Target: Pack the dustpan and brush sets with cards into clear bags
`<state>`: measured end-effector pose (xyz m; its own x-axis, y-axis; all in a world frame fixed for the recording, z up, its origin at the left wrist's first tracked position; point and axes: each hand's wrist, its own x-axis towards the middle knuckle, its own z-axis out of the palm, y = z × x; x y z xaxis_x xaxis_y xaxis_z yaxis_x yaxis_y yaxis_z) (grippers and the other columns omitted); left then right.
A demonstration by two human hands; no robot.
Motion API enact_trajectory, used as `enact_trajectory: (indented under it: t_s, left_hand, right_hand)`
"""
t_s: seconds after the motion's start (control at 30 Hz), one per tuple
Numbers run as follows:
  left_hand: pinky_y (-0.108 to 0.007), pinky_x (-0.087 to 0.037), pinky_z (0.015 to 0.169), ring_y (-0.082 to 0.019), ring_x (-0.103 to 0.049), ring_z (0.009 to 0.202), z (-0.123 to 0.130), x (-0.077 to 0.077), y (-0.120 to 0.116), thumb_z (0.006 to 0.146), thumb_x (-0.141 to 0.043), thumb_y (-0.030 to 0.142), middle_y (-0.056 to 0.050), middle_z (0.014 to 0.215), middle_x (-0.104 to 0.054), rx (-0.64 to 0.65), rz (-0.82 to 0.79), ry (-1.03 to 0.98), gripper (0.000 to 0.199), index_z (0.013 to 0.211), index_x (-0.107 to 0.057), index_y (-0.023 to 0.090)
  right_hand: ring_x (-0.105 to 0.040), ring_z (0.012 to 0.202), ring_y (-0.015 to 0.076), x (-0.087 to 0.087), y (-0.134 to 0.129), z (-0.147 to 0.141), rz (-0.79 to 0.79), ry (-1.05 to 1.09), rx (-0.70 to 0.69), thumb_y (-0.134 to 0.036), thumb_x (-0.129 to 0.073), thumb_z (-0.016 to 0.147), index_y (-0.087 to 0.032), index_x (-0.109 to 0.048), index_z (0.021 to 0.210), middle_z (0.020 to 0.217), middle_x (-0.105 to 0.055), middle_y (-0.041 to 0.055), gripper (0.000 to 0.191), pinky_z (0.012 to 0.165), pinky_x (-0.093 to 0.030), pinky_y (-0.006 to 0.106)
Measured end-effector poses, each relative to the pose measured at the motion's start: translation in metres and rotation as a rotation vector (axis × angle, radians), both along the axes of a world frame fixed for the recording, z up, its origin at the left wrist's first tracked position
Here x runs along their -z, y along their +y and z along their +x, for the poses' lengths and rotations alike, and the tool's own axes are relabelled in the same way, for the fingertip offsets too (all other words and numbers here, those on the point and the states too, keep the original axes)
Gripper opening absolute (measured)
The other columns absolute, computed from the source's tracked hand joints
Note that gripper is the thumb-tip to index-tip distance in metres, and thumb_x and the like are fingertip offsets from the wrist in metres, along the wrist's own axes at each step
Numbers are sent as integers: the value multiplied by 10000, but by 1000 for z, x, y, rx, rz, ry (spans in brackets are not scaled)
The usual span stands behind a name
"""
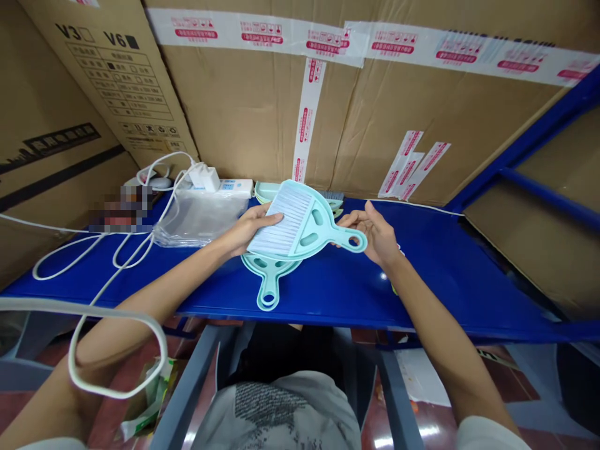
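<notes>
A mint-green brush and dustpan set [313, 226] is held above the blue table, its pale bristles towards the left and its handle pointing right. My left hand [250, 230] grips the set's left edge, thumb over the bristles. Beside the handle is my right hand [370, 234], its thumb raised and its fingers partly curled behind the handle end; whether they touch it is unclear. Below the held set, another mint-green set [269, 284] lies on the table with its handle towards me. More mint-green pieces [266, 190] lie behind, partly hidden.
Clear plastic bags [194, 219] lie left on the blue table [328, 294], before a white power strip [237, 187] and charger [205, 177]. White cables [117, 265] loop over the left side and front edge. Cardboard [244, 112] stands behind; a blue metal frame [529, 184] is right.
</notes>
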<state>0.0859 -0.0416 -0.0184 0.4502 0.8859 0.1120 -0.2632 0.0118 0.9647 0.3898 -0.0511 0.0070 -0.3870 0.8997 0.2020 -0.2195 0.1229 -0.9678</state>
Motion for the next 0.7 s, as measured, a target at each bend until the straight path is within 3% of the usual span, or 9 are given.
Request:
enact_trajectory:
  t_s: [0.07, 0.17, 0.23, 0.33, 0.43, 0.53, 0.7]
  left_hand:
    - [-342, -668, 847, -273, -814, 968, -2, -4, -4, 903, -842, 377, -157, 1181, -816, 93, -67, 8, 465, 1288, -735, 141]
    - [-314, -660, 853, -259, -813, 982, 1, -6, -13, 912, -847, 390, -165, 1188, -813, 277, -108, 77, 504, 1323, -724, 124]
    - [-311, -660, 824, -253, -815, 963, 5, -5, -19, 931, -831, 408, -155, 1192, -812, 379, -101, 144, 535, 1379, -700, 147]
    - [-323, -657, 809, -250, -814, 956, 13, -1, -22, 961, -789, 463, -142, 1191, -812, 438, -75, 206, 556, 1426, -675, 180]
    - [-319, -643, 822, -233, -800, 955, 13, 3, -15, 985, -736, 527, -137, 1118, -819, 290, 33, 222, 547, 1387, -697, 159]
    - [-306, -627, 720, -192, -768, 787, 3, 6, 0, 1019, -664, 547, -118, 972, -812, 54, 269, 307, 547, 1363, -690, 124]
    - [-268, -580, 652, -160, -728, 680, -13, 6, 14, 1041, -603, 429, -76, 849, -787, -223, 707, 607, 365, 1139, -764, 118]
  right_hand:
    - [-735, 627, 186, 0, 1, 1, -38, -20, -32, -741, -676, 921, -163, -743, 852, 763, -763, 74, 585, 549, -609, 278]
    - [-707, 642, 154, 4, -3, -5, -55, -58, -57, -605, -784, 904, -225, -702, 1208, 847, -754, 9, 494, 536, -574, 240]
    - [-732, 755, 161, 8, -7, -12, -26, -128, -114, -495, -831, 899, -284, -598, 1418, 959, -762, 1, 606, 639, -603, 255]
    - [-746, 965, 201, 9, -9, -16, 62, -229, -216, -391, -866, 882, -294, -508, 1540, 1087, -762, 33, 756, 842, -625, 328]
    - [-737, 1035, 220, -1, -5, 1, 130, -292, -213, -361, -899, 841, -268, -529, 1536, 1119, -754, 50, 792, 894, -620, 359]
    - [-748, 1049, 237, -19, 0, 35, 76, -431, -193, -359, -941, 781, -270, -531, 1543, 1141, -767, 56, 871, 883, -631, 361]
    - [-759, 797, 215, -38, 8, 86, -87, -730, -99, -441, -982, 684, -225, -655, 1363, 956, -782, 43, 784, 628, -609, 280]
